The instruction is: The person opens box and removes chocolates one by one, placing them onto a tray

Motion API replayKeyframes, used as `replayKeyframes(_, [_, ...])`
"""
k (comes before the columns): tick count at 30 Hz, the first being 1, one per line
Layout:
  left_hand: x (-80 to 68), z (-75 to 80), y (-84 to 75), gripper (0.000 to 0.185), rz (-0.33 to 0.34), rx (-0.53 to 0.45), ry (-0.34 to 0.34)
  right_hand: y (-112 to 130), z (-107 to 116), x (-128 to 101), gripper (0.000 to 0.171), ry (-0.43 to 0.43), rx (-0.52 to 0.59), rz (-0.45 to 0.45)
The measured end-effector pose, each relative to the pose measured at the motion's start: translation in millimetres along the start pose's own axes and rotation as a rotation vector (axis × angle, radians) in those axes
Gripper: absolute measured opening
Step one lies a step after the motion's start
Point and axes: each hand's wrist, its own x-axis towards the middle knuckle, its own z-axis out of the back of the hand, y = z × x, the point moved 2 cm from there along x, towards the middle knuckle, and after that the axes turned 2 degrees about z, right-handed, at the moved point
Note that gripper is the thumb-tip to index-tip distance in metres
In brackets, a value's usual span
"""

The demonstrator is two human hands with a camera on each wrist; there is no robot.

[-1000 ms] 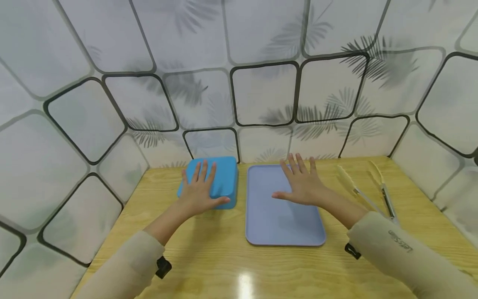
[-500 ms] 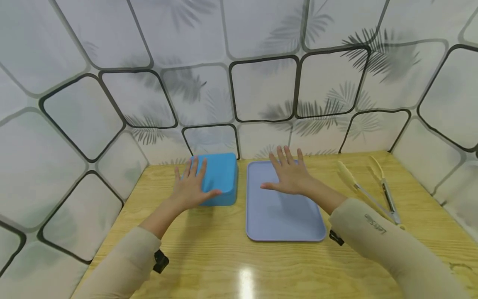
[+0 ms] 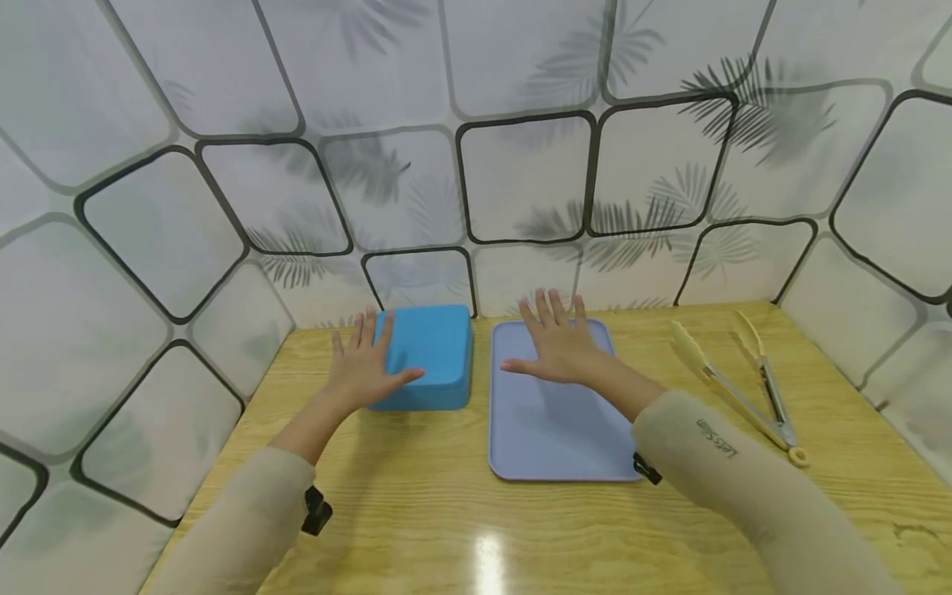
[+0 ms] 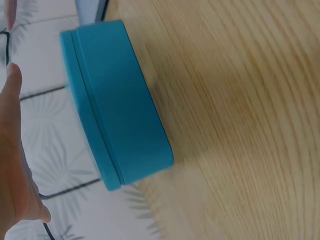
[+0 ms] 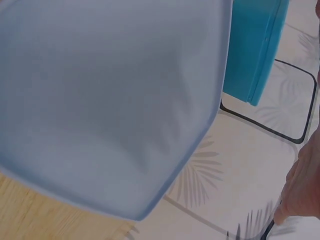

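Both hands spread flat, holding nothing: left hand (image 3: 364, 372) over the box's (image 3: 431, 355) left edge, right hand (image 3: 554, 351) above the tray's (image 3: 558, 430) far end; grip the box squarely by both sides.

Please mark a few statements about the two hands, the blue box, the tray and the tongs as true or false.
1. The left hand lies with straight fingers over the left part of the blue box. True.
2. The right hand grips the tongs. False: it is spread open above the lavender tray, and the tongs lie untouched to the right on the wooden table.
3. The blue box stands on the tray. False: it stands on the table, to the left of the tray.
4. The tongs lie with their arms spread apart. True.
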Motion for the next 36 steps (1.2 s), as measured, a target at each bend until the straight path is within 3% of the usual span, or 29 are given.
replayKeyframes(10, [4.5, -0.8, 21.6, 0.108, 0.072, -0.020, 0.024, 14.8, -2.7, 16.0, 0.105, 0.029, 0.058, -0.026])
replayKeyframes(25, [10.2, -7.7, 40.7, 0.109, 0.156, -0.105, 0.030, 15.8, -25.6, 42.9, 0.106, -0.038, 0.137, -0.129])
replayKeyframes(36, [16.3, -18.4, 52.7, 0.115, 0.266, -0.298, 0.009, 37.8, -38.7, 54.9, 0.101, -0.110, 0.356, -0.173])
